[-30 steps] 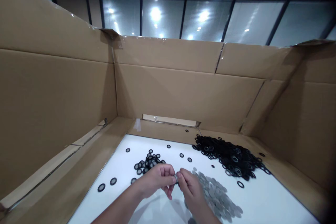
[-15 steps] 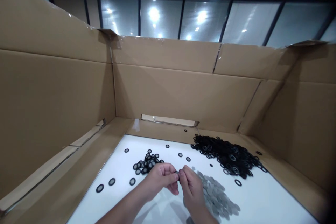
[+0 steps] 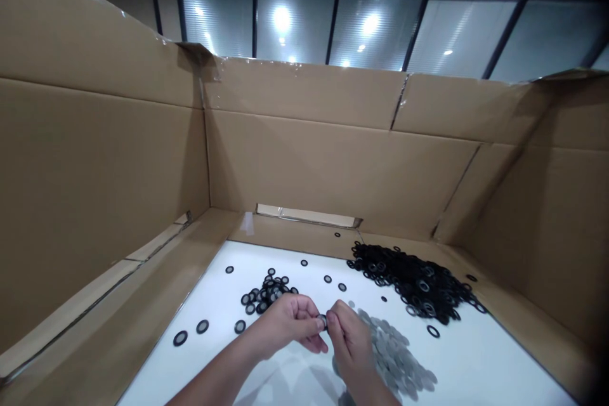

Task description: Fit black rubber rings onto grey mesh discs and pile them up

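- Pinched tight on one black-rimmed disc point(image 3: 323, 322): my left hand point(image 3: 289, 325), then my right hand point(image 3: 351, 337), above the white board point(image 3: 469, 355).
- Step looks like working rim against disc; next move probably calls for even pressure from both sides.
- Left to middle: seven loose rimmed pieces point(image 3: 180, 338), plus one heap point(image 3: 273, 292), uncountable.
- Right: grey discs point(image 3: 399, 358), overlapping, uncountable; one black-ring pile point(image 3: 409, 278), uncountable; three loose rings point(image 3: 429, 328) around it.

two hands point(image 3: 295, 325), one held ringed disc point(image 3: 323, 320), one black-ring pile point(image 3: 416, 282), one grey-disc pile point(image 3: 394, 355), one ringed-disc pile point(image 3: 268, 294)
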Action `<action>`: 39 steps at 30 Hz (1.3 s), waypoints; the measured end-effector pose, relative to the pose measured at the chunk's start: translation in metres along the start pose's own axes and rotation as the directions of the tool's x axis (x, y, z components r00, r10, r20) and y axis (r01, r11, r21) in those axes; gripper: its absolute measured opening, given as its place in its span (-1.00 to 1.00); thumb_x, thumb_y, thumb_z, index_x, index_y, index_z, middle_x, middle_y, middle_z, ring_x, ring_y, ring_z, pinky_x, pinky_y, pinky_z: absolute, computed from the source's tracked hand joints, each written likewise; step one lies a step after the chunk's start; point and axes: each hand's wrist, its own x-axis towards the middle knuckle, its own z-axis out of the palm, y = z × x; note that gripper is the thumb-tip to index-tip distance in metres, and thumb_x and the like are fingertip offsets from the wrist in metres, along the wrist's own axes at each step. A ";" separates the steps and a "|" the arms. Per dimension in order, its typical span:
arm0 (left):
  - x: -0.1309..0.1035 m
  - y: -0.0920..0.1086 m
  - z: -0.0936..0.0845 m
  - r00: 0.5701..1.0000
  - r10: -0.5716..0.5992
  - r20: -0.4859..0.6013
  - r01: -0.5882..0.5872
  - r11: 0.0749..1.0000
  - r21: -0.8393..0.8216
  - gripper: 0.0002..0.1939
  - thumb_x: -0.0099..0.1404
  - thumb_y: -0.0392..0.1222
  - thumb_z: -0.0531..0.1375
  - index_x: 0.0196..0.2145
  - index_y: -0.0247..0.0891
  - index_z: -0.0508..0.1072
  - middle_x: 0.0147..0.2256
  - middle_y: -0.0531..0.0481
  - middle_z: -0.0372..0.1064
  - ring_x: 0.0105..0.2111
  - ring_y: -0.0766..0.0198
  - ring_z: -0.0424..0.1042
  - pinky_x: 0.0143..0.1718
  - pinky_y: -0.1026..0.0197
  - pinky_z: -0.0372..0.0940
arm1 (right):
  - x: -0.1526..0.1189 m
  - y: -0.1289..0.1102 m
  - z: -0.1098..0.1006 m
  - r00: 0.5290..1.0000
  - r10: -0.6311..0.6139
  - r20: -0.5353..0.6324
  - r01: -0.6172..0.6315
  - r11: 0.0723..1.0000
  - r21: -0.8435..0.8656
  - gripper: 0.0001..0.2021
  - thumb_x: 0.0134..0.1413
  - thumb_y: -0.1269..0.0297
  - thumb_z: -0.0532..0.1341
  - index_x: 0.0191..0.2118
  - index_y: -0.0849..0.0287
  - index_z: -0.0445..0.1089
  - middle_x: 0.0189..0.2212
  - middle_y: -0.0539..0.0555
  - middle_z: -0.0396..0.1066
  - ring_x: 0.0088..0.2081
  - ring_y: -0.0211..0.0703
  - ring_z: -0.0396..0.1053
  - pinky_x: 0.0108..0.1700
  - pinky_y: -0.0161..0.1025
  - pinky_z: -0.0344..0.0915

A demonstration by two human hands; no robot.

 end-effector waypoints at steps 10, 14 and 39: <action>0.007 -0.012 -0.002 0.989 0.132 -0.064 -0.138 0.985 -0.107 -0.67 0.14 -0.03 0.35 -0.38 -0.35 0.38 -0.52 0.00 0.38 -0.51 0.32 0.41 -0.58 0.33 0.34 | 0.003 -0.004 0.002 0.986 0.100 0.132 -0.122 0.979 0.165 -0.65 0.38 0.21 -0.05 -0.46 0.12 0.19 -0.51 -0.02 0.22 -0.46 -0.21 0.22 -0.39 -0.26 0.11; 0.007 -0.014 0.000 0.985 0.161 -0.068 -0.169 0.976 -0.140 -0.69 0.17 -0.03 0.33 -0.40 -0.35 0.38 -0.51 -0.03 0.39 -0.50 0.28 0.44 -0.58 0.32 0.33 | 0.001 -0.008 0.004 0.983 0.122 0.139 -0.154 0.956 0.250 -0.66 0.40 0.17 -0.08 -0.43 0.12 0.20 -0.49 -0.01 0.24 -0.43 -0.21 0.24 -0.36 -0.27 0.15; -0.003 0.004 -0.015 0.998 -0.037 0.053 0.037 0.999 0.014 -0.68 0.06 -0.09 0.41 -0.43 -0.37 0.42 -0.50 -0.10 0.50 -0.40 0.15 0.56 -0.26 0.11 0.43 | -0.001 0.005 -0.001 0.975 0.015 0.223 -0.021 1.000 0.023 -0.65 0.37 0.24 -0.07 -0.49 0.12 0.12 -0.56 -0.05 0.14 -0.52 -0.25 0.15 -0.44 -0.27 0.04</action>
